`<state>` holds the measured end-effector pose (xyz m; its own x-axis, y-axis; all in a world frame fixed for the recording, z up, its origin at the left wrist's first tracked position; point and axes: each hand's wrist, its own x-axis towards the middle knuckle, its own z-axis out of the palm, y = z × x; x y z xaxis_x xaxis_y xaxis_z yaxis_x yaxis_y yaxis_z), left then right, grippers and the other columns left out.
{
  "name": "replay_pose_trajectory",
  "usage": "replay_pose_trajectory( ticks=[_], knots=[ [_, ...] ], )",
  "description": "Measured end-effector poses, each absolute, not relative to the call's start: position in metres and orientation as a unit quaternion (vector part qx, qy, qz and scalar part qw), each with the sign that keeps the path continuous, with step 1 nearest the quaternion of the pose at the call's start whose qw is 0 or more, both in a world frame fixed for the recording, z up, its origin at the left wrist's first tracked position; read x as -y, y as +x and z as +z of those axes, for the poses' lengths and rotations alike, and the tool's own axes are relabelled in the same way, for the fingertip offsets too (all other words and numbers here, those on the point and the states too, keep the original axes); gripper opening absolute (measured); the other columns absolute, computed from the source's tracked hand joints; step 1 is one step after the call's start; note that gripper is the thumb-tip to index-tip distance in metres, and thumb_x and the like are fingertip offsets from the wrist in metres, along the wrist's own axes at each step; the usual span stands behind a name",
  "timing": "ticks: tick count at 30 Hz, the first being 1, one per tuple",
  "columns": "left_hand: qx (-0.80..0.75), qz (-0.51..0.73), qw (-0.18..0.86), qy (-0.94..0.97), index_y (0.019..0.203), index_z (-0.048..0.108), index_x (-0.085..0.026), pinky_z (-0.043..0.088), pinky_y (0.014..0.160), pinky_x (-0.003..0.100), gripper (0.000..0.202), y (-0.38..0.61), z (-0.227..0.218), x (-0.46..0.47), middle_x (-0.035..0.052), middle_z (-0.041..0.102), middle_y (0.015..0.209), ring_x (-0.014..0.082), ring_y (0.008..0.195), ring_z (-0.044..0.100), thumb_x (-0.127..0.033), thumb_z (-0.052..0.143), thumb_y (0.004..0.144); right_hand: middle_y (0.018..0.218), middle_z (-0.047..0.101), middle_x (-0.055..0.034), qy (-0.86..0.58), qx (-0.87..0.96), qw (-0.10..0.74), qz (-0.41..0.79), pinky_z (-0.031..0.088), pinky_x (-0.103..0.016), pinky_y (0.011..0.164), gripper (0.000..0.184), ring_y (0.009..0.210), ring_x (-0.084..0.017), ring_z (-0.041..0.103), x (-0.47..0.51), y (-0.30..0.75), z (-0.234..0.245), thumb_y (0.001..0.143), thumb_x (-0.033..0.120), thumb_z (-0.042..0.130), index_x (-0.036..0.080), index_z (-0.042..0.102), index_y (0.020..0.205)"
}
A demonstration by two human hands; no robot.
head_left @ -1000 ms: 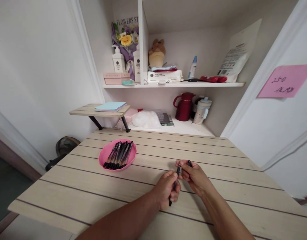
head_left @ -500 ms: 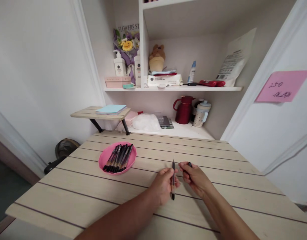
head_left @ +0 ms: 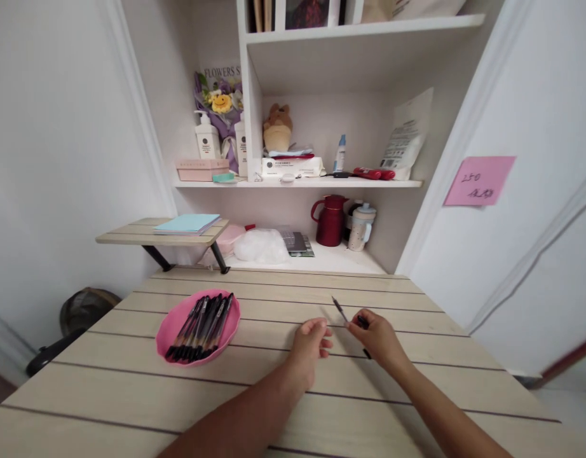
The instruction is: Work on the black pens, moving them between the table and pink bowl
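A black pen (head_left: pixel 339 309) slants up and to the left out of my right hand (head_left: pixel 379 337), its narrow tip bare. The fingers are closed round its barrel, whose dark end shows below the hand. A black pen cap (head_left: pixel 363 322) is tucked in the same fingers. Just to the left, my left hand (head_left: pixel 308 346) hovers over the tabletop with thumb and fingers loosely apart and nothing in them. Several similar pens (head_left: pixel 202 327) lie side by side in a pink scalloped dish (head_left: pixel 166 336) at the left of the table.
The slatted wooden table (head_left: pixel 283 299) runs back to a white shelf unit. A small raised stand (head_left: pixel 131 234) with blue paper (head_left: pixel 188 222) is at the back left. Beneath the shelf are a red jug (head_left: pixel 330 222), a tumbler (head_left: pixel 361 229) and a white plastic bag (head_left: pixel 260 246).
The uncapped pen has passed from my left hand to my right, which also keeps the cap. My left hand has let go. The view has shifted right and up.
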<state>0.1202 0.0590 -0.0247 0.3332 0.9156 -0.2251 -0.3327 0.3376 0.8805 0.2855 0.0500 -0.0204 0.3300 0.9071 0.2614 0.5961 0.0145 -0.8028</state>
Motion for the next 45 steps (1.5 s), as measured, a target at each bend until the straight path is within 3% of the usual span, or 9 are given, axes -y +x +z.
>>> replay_pose_trajectory(
  ticks=[5,13,22,34,45],
  knots=[
    [-0.389,0.391,0.658,0.512,0.087,0.058,-0.012,0.034,0.054,0.021,0.024,0.123,-0.043,-0.054,0.0004,0.057,0.067,0.0075,0.054,0.046,-0.025,0.057,0.067,0.056,0.058,-0.0041,-0.791,0.546,0.276,0.009,0.031,-0.026,0.049,0.015,0.054,-0.017,0.051,-0.069,0.377,-0.026,0.066,0.03,0.053,0.021,0.046,0.057],
    [-0.392,0.367,0.653,0.534,0.089,0.059,-0.012,0.034,0.056,0.022,0.027,0.124,-0.05,-0.053,0.0003,0.056,0.068,0.0084,0.056,0.046,-0.025,0.056,0.066,0.077,0.065,-0.0107,-0.853,0.503,0.138,-0.016,0.034,-0.026,0.053,0.011,0.071,-0.022,0.06,-0.089,0.437,-0.046,0.073,0.028,0.048,0.019,0.054,0.075],
    [-0.392,0.358,0.644,0.55,0.089,0.059,-0.013,0.034,0.057,0.022,0.025,0.124,-0.051,-0.052,0.0003,0.055,0.068,0.0086,0.057,0.045,-0.023,0.054,0.066,0.085,0.066,-0.0135,-0.858,0.499,0.115,-0.024,0.037,-0.028,0.057,0.017,0.078,-0.024,0.061,-0.108,0.456,-0.049,0.076,0.031,0.046,0.017,0.057,0.077],
    [-0.396,0.353,0.643,0.552,0.086,0.058,-0.013,0.034,0.056,0.022,0.021,0.124,-0.049,-0.052,-0.0001,0.054,0.068,0.008,0.056,0.044,-0.017,0.05,0.067,0.088,0.067,-0.0091,-0.855,0.508,0.098,-0.027,0.04,-0.027,0.06,0.026,0.079,-0.023,0.062,-0.117,0.458,-0.04,0.079,0.036,0.042,0.021,0.063,0.084],
    [-0.407,0.344,0.648,0.543,0.086,0.059,-0.014,0.035,0.059,0.023,0.021,0.123,-0.047,-0.05,0.0005,0.056,0.07,0.0094,0.059,0.047,-0.019,0.051,0.067,0.099,0.063,-0.0173,-0.861,0.506,0.058,0.014,0.044,-0.034,0.066,0.029,0.089,-0.028,0.06,-0.167,0.444,-0.029,0.071,0.036,0.054,0.014,0.064,0.087]
  ],
)
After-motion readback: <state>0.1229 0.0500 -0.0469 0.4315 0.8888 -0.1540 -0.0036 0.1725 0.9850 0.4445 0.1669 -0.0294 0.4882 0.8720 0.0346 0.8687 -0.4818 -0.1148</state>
